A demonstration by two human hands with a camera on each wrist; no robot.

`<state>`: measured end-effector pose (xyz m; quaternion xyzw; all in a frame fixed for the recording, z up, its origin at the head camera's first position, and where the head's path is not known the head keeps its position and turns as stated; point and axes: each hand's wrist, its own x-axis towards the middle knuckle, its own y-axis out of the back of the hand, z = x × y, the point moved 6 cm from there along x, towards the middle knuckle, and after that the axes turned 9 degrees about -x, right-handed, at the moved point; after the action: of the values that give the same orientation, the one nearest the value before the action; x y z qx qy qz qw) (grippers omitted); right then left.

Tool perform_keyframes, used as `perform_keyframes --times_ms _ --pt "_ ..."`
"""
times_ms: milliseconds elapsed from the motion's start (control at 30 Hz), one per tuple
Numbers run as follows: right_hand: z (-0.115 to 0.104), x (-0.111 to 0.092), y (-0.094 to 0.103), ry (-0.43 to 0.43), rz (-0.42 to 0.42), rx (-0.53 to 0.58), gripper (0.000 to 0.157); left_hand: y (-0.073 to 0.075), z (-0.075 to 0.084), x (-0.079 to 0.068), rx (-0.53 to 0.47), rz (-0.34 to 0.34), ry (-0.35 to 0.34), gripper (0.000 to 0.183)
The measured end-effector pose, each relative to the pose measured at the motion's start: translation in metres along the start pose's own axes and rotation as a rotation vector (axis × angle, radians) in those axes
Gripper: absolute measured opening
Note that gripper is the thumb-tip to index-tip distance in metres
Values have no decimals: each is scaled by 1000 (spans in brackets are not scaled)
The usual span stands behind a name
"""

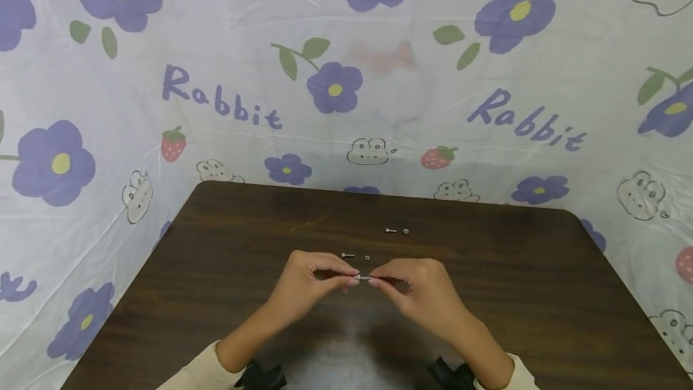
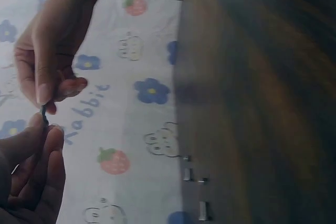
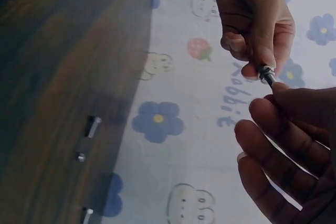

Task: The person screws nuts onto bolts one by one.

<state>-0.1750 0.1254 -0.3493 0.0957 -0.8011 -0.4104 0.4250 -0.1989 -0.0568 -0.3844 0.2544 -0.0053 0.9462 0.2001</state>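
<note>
A small metal bolt (image 1: 365, 278) spans the gap between both hands above the table. My left hand (image 1: 305, 284) pinches its left end between thumb and fingertips. The tip of my right hand's (image 1: 425, 287) thumb and forefinger pinch the other end. In the right wrist view a wider silver ring-like part (image 3: 266, 71) shows at the left fingertips; whether it is a nut or the bolt's head, I cannot tell. The left wrist view shows the dark threaded shank (image 2: 43, 110) between the fingertips.
Just beyond the hands lie a loose bolt (image 1: 348, 256) and a nut (image 1: 367, 257). Farther back, another bolt (image 1: 391, 231) lies beside another nut (image 1: 406, 232). The dark wooden table (image 1: 227, 233) ends at a printed cloth (image 1: 400, 101) hanging behind and at the sides.
</note>
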Motion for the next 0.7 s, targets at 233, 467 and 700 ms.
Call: perform_keyframes --times_ms 233,467,700 --pt "9 -10 -21 -40 -81 -47 10 -3 -22 -9 75 -43 61 10" --pt "16 -19 -45 -94 -266 -92 11 -8 -47 -16 204 -172 192 7" --pt "25 -31 -74 -106 -489 -77 9 -20 -73 -24 360 -309 301 5"
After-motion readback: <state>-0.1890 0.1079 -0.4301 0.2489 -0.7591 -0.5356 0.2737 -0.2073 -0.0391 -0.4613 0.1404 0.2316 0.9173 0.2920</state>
